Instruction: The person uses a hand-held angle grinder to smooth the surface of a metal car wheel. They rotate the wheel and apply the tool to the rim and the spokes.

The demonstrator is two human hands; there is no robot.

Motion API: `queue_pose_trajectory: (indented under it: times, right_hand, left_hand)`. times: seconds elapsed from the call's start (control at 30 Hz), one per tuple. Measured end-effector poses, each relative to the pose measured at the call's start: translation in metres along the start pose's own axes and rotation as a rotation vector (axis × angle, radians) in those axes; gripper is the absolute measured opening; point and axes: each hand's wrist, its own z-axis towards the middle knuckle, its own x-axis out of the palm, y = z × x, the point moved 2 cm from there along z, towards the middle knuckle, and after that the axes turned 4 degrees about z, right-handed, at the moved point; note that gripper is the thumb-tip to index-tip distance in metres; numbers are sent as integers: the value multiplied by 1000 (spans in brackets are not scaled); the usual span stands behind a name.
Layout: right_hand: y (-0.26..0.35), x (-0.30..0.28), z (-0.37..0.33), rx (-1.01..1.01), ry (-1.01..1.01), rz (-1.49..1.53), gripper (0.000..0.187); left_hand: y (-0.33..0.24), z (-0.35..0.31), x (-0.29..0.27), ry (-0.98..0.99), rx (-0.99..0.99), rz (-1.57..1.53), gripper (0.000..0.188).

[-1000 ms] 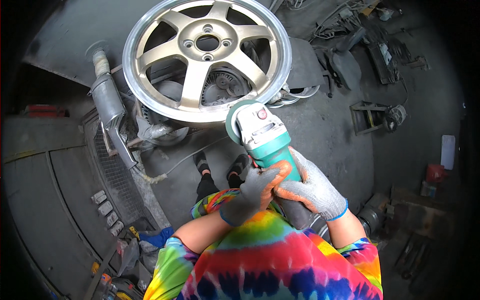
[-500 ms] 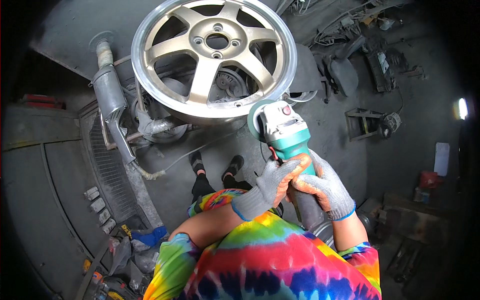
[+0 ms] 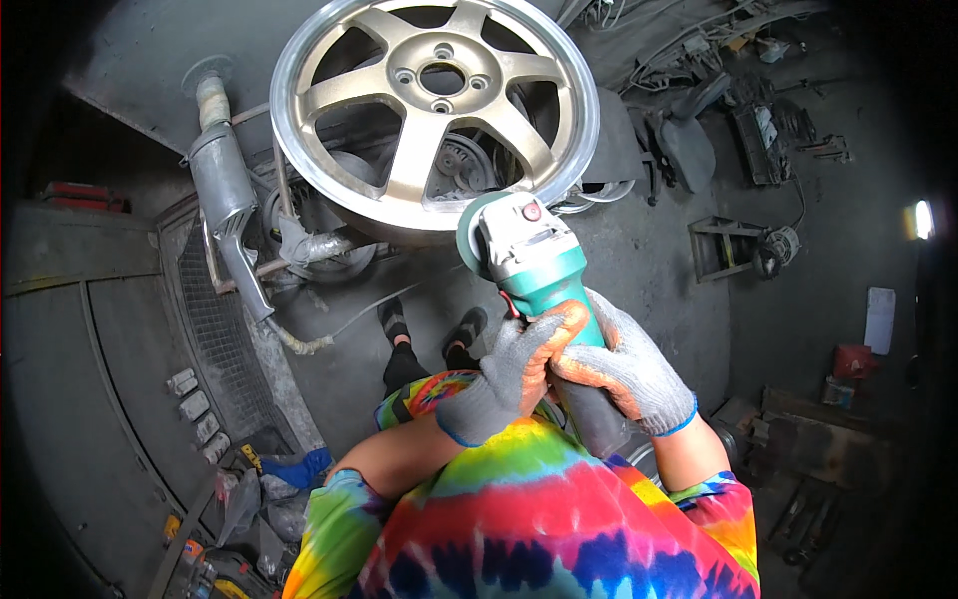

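Note:
Both gloved hands are wrapped round the body of a teal and grey angle grinder (image 3: 544, 270). My left hand (image 3: 519, 364) grips it from the left side, and my right hand (image 3: 629, 364) closes on it from the right. Grey knit gloves with orange palms cover both. A round disc (image 3: 473, 238) on the grinder's head is at the near edge of a bronze wheel rim (image 3: 419, 150) with a bright metal lip. Whether the disc touches the lip, I cannot tell. The rim's spokes and centre hole face me.
A grey pipe-like duct with a cylinder (image 3: 222, 180) stands left of the rim, beside a floor grate (image 3: 225, 339). Other wheels (image 3: 329, 240) lie beneath the rim. Plastic bags (image 3: 239, 504) are piled at lower left. A metal stand (image 3: 720, 248) is at the right.
The grinder and both hands have shifted left along the rim's near edge. The rim sits slightly farther right in the picture.

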Motion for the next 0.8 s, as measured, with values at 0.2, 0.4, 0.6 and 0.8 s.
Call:
queue_pose_trajectory:
  times: [0.2, 0.4, 0.6, 0.8]
  right_hand:
    - [0, 0, 0, -19, 3, -4, 66]
    - [6, -6, -10, -11, -44, 26, 62]
    - [7, -1, -9, -12, -78, -3, 61]
    - [5, 11, -1, 6, -14, -16, 65]
  left_hand:
    - [4, -1, -7, -19, -115, -20, 31]
    - [7, 7, 20, -104, -171, 16, 44]
    - [5, 7, 14, -85, -167, 2, 47]
    - [-10, -7, 3, -51, -99, -38, 35]
